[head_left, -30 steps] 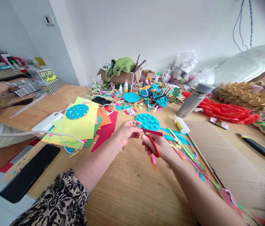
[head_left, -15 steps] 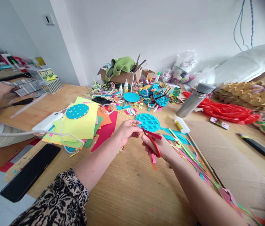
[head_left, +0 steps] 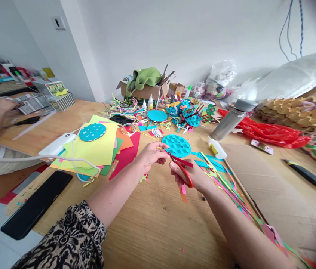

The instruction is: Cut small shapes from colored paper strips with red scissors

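Red-handled scissors (head_left: 186, 176) are gripped in my right hand (head_left: 180, 172), their blades pointing up and left toward my other hand. A narrow red paper strip (head_left: 184, 161) lies across the blades. My left hand (head_left: 155, 154) pinches the strip's end between thumb and fingers, close to the scissor tips; the exact pinch point is partly hidden. Just beyond both hands lies a blue oval (head_left: 176, 145) with raised squares on it. Pink and orange paper strips (head_left: 184, 195) stick out below my right hand. Tiny round paper bits (head_left: 144, 178) lie on the table under my left wrist.
Stacked coloured paper (head_left: 90, 157) and a black phone (head_left: 36, 204) lie at left. At right are a glue bottle (head_left: 217, 148), a steel flask (head_left: 229, 121), long paper strips (head_left: 239, 198), cardboard (head_left: 267, 190) and a cutter (head_left: 309, 175). Another person's hand (head_left: 3, 105) is far left.
Almost nothing differs. My hands and the scissors hold nearly the same place, with only a very slight shift of the right hand.
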Action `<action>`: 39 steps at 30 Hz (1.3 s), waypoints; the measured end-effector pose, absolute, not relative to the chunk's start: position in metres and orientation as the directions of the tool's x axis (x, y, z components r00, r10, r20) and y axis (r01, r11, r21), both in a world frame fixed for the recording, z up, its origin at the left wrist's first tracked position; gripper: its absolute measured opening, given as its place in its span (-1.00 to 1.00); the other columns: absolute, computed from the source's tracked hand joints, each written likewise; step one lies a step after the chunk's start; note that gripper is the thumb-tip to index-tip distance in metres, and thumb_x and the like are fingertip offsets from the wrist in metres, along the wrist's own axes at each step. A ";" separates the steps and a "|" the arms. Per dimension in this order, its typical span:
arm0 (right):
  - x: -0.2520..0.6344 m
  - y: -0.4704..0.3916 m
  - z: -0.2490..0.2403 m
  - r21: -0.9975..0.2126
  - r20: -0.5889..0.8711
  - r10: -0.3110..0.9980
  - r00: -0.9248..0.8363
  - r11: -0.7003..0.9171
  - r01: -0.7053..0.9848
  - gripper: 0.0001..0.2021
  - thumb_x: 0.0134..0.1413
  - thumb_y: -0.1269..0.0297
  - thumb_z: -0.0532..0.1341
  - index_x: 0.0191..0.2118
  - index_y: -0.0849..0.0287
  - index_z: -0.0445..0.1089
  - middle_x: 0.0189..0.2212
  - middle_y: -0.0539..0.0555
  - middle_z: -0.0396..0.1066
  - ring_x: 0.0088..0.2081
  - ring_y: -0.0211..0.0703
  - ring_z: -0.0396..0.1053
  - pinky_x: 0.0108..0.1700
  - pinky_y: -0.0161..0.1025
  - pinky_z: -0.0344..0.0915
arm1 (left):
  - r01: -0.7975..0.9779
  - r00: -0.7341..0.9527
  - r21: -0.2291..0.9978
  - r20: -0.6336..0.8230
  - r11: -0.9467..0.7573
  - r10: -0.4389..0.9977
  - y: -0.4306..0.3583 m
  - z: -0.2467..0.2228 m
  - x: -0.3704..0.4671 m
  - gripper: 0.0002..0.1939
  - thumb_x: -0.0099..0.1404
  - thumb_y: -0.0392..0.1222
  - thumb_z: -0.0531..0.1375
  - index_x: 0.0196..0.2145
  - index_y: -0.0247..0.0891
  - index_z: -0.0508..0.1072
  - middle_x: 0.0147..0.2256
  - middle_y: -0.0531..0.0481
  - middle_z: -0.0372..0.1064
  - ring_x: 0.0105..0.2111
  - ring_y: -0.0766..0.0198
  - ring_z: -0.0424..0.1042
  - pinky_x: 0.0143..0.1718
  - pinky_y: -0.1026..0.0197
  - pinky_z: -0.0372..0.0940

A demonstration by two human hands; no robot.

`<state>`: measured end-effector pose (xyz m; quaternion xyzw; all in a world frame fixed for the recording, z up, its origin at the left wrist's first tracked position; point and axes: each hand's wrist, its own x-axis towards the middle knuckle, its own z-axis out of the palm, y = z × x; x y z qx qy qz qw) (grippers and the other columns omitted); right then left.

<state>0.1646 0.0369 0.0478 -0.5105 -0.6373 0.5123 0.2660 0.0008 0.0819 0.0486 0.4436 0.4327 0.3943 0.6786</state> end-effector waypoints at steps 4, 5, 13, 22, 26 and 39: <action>0.163 0.036 0.050 -0.929 -0.178 0.929 -0.325 -0.051 0.366 -0.57 -0.07 -0.13 0.23 -0.53 0.19 0.23 -0.73 -0.05 0.29 -0.74 -0.29 0.30 -0.73 -0.41 0.19 | -0.150 0.326 0.945 -0.231 0.292 0.917 0.082 0.048 0.001 -0.66 -0.03 -0.45 0.26 -0.24 -0.32 0.37 -0.54 0.08 0.35 -0.61 0.43 0.31 -0.49 0.30 0.25; 0.163 0.036 0.050 -0.930 -0.176 0.931 -0.319 -0.051 0.364 -0.56 -0.08 -0.14 0.23 -0.53 0.19 0.23 -0.73 -0.05 0.29 -0.74 -0.30 0.29 -0.73 -0.41 0.19 | -0.152 0.333 0.944 -0.231 0.293 0.914 0.082 0.048 0.001 -0.65 -0.03 -0.44 0.27 -0.24 -0.32 0.37 -0.54 0.08 0.35 -0.60 0.43 0.31 -0.49 0.30 0.26; 0.165 0.037 0.047 -0.930 -0.176 0.937 -0.302 -0.058 0.364 -0.55 -0.08 -0.15 0.23 -0.54 0.19 0.24 -0.75 -0.04 0.29 -0.74 -0.26 0.31 -0.73 -0.39 0.20 | -0.226 0.317 0.927 -0.222 0.301 0.922 0.081 0.049 0.002 -0.66 -0.04 -0.47 0.28 -0.26 -0.34 0.37 -0.54 0.08 0.35 -0.60 0.44 0.32 -0.46 0.28 0.26; 0.166 0.038 0.043 -0.934 -0.154 0.930 -0.333 -0.027 0.357 -0.57 -0.07 -0.14 0.24 -0.50 0.19 0.25 -0.70 -0.05 0.33 -0.70 -0.28 0.34 -0.70 -0.40 0.24 | -0.230 0.316 0.924 -0.225 0.305 0.922 0.082 0.048 0.002 -0.65 -0.05 -0.47 0.28 -0.26 -0.34 0.37 -0.53 0.06 0.38 -0.61 0.44 0.31 -0.48 0.30 0.24; 0.167 0.038 0.045 -0.930 -0.161 0.925 -0.343 -0.026 0.366 -0.57 -0.07 -0.13 0.23 -0.50 0.19 0.25 -0.70 -0.05 0.32 -0.71 -0.28 0.33 -0.70 -0.40 0.23 | -0.213 0.320 0.928 -0.231 0.307 0.919 0.083 0.047 0.002 -0.65 -0.05 -0.47 0.28 -0.26 -0.34 0.37 -0.53 0.06 0.38 -0.61 0.44 0.31 -0.48 0.30 0.25; 0.164 0.036 0.054 -0.928 -0.156 0.940 -0.302 -0.035 0.372 -0.61 -0.07 -0.06 0.26 -0.53 0.20 0.24 -0.71 -0.05 0.30 -0.73 -0.32 0.28 -0.74 -0.43 0.19 | -0.199 0.331 0.923 -0.253 0.329 0.909 0.083 0.049 0.001 -0.65 -0.04 -0.47 0.26 -0.24 -0.34 0.36 -0.54 0.06 0.37 -0.62 0.43 0.31 -0.49 0.30 0.25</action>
